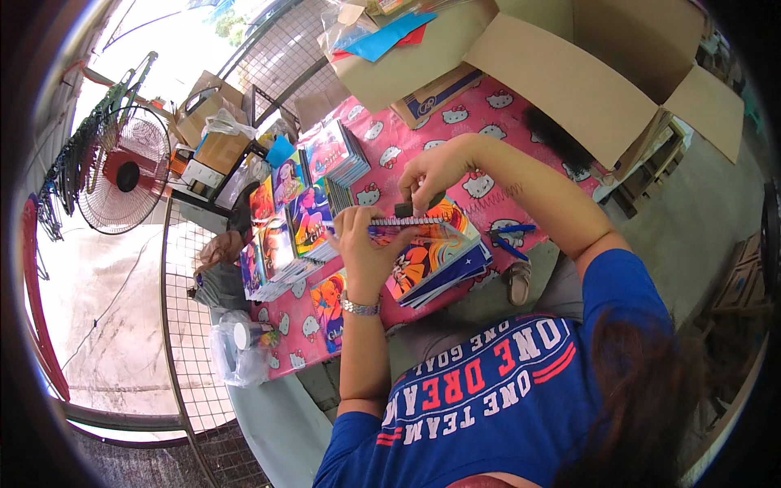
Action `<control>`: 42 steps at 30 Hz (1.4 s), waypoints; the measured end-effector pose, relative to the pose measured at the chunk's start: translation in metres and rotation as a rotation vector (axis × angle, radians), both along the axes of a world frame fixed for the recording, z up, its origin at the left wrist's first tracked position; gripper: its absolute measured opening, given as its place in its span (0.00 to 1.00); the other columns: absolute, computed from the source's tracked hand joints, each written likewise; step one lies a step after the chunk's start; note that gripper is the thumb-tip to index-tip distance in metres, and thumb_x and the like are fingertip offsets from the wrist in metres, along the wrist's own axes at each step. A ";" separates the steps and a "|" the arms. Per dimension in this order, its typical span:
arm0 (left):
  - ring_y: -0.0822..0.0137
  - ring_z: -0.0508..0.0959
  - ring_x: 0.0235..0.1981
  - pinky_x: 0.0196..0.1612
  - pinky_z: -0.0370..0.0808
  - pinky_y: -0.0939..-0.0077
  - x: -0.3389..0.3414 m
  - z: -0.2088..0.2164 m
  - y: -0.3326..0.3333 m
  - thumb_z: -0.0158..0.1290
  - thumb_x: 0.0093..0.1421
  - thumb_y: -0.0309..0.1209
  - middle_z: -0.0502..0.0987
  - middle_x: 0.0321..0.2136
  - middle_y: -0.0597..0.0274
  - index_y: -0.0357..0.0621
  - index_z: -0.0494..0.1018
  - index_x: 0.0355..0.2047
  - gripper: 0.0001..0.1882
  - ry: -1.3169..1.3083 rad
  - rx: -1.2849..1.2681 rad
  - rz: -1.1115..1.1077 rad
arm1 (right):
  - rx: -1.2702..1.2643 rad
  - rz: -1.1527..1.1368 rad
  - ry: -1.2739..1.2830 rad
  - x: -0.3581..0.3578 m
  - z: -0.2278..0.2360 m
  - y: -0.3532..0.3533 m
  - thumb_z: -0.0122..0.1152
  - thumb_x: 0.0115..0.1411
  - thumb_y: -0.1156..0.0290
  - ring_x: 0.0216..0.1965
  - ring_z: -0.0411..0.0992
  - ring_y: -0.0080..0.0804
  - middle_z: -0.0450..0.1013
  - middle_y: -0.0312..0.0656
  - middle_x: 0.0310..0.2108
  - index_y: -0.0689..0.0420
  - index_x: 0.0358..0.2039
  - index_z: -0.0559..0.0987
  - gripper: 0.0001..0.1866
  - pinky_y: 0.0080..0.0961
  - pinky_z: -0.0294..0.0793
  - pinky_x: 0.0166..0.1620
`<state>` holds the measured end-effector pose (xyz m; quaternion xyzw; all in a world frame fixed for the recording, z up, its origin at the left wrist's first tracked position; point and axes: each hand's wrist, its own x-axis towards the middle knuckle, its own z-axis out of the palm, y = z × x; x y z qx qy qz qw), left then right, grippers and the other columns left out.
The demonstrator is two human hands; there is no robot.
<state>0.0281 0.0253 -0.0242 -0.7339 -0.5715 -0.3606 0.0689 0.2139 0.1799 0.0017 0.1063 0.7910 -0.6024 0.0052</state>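
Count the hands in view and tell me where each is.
2: the left hand grips a spiral-bound notebook; the right hand is just beyond its spiral edge. No other hand shows.

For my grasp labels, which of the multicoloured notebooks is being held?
The multicoloured spiral-bound notebook held up by the left hand; the other notebooks lie flat.

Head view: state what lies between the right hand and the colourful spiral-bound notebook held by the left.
In the head view, a small dark block lies between the right hand and the colourful spiral-bound notebook; any contact is unclear.
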 end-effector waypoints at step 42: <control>0.80 0.73 0.26 0.29 0.70 0.86 -0.074 -0.027 -0.007 0.66 0.53 0.23 0.77 0.30 0.69 0.39 0.72 0.39 0.16 -0.738 -0.355 -0.044 | -0.622 0.142 0.319 -0.072 -0.015 0.005 0.62 0.55 0.62 0.38 0.70 0.20 0.72 0.36 0.39 0.65 0.46 0.76 0.22 0.22 0.68 0.42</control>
